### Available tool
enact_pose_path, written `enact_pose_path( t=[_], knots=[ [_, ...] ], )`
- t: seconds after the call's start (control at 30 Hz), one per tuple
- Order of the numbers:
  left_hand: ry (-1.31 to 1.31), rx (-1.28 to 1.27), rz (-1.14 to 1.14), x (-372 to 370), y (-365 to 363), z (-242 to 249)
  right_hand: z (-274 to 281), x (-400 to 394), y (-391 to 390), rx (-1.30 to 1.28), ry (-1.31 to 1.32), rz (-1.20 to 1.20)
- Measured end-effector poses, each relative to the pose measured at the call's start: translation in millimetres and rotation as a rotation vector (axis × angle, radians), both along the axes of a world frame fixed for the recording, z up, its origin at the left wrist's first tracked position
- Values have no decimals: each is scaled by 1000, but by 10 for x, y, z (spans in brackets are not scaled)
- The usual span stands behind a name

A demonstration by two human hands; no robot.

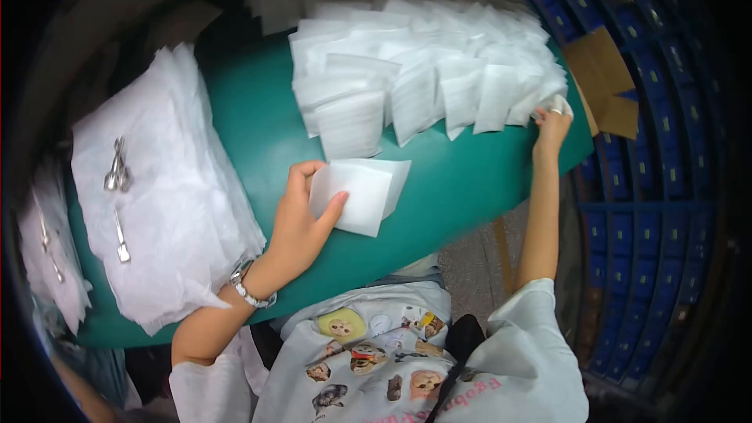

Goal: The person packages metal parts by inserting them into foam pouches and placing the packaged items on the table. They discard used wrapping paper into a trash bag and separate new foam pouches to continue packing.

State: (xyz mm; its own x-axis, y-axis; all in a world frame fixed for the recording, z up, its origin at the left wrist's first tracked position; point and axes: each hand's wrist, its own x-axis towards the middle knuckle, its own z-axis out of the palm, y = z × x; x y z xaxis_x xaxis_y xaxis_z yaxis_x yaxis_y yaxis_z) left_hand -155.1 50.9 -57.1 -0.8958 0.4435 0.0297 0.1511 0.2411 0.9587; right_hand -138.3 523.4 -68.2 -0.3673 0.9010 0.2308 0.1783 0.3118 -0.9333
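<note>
My left hand (301,211) holds a white foam pouch (359,197) over the near part of the table, thumb on top and fingers at its far edge. Stretched out to the right, my right hand (553,129) pinches a white foam pouch (558,105) at the right end of a large pile. That pile of white foam pouches (352,125) lies in overlapping rows along the far side. Left of my left hand is a thick stack of thin white sheets (168,227), with several small metal utensils (117,172) and a single fork-like one (121,236) on it.
The table has a green top (251,102). An open cardboard box (603,82) stands off its right end, before racks of blue bins (650,227). At far left, another person's arm (78,388) shows near more white sheets (55,251) with metal utensils.
</note>
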Motion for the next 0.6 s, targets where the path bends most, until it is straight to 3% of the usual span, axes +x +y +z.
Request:
enact_pose_path(
  t=[0.1,0.23,0.33,0.4,0.47,0.6],
  knots=[
    [-117,84,111,-9,12,-4,59,-26,-120,-51,105,-35],
    [-117,119,79,-71,-12,-29,553,-121,-1069,307,339,-8],
    [-161,203,105,-100,-38,70,753,-151,-1766,321,399,773],
    [-157,252,176,-127,-76,165,1008,-301,-2201,594,156,1273],
    [-119,288,269,-159,-116,222,1114,-477,-2578,574,5,1454],
    [-88,334,314,-174,-203,200,1009,-691,-2733,265,-339,1594]
  ],
)
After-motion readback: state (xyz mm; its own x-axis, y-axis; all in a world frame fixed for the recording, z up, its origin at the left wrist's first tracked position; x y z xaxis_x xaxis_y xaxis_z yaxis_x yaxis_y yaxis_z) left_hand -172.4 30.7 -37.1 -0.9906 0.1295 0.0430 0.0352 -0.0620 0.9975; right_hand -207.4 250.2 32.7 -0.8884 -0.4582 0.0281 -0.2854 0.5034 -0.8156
